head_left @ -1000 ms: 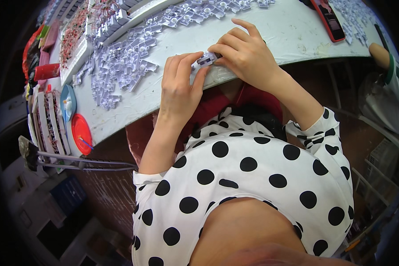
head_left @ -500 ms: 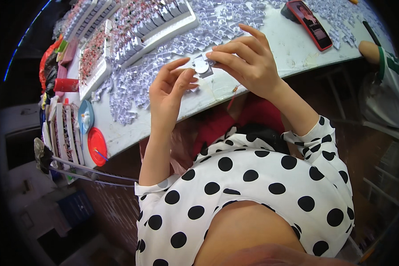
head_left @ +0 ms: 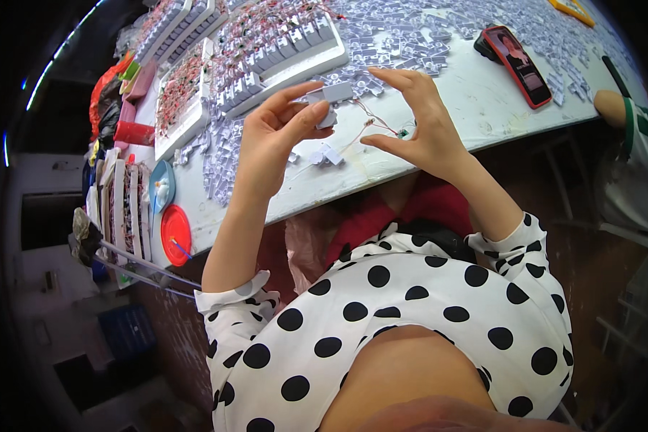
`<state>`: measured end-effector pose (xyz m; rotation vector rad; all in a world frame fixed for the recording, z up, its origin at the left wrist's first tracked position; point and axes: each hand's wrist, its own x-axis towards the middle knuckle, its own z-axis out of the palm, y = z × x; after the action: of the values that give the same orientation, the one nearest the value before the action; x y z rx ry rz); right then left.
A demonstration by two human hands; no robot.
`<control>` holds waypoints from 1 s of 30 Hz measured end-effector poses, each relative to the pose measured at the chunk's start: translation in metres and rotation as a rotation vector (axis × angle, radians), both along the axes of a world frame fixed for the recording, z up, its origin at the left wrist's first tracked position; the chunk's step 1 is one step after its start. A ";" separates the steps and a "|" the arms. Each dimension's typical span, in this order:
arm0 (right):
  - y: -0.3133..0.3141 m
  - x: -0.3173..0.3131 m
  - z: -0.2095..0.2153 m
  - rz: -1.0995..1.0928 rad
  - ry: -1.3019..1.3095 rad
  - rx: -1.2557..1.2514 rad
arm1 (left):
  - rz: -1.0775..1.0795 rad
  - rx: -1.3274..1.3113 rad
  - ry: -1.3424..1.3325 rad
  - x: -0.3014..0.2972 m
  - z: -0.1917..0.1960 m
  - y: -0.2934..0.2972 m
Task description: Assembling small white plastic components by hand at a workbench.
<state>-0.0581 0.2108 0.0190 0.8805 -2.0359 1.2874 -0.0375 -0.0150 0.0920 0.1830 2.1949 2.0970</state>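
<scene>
My left hand (head_left: 277,137) pinches a small white plastic block (head_left: 333,93) between thumb and fingers above the white table (head_left: 475,108). Thin red and white wires (head_left: 373,122) run from the block across to my right hand (head_left: 417,122), whose thumb and fingertips hold the small component at the wires' end. Below my hands, two loose white plastic pieces (head_left: 325,155) lie on the table near its front edge.
Trays of grey and white parts with red wires (head_left: 281,43) fill the table's far left. Loose white pieces (head_left: 410,29) are scattered behind. A phone in a red case (head_left: 517,65) lies at the right. Red and blue lids (head_left: 173,230) sit at the left end. Another person's arm (head_left: 626,115) rests at far right.
My hands have drawn apart: before they were pressed together on one small piece, now the left holds the block and the right pulls its wires out to the side.
</scene>
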 end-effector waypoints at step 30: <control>-0.012 -0.077 0.022 0.379 -0.488 -0.166 | -0.041 -0.367 0.695 -0.040 0.060 -0.045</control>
<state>-0.1350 0.1985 0.0412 0.9758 -2.1344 2.0138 -0.0778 -0.0603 0.1519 1.0420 2.8502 1.7217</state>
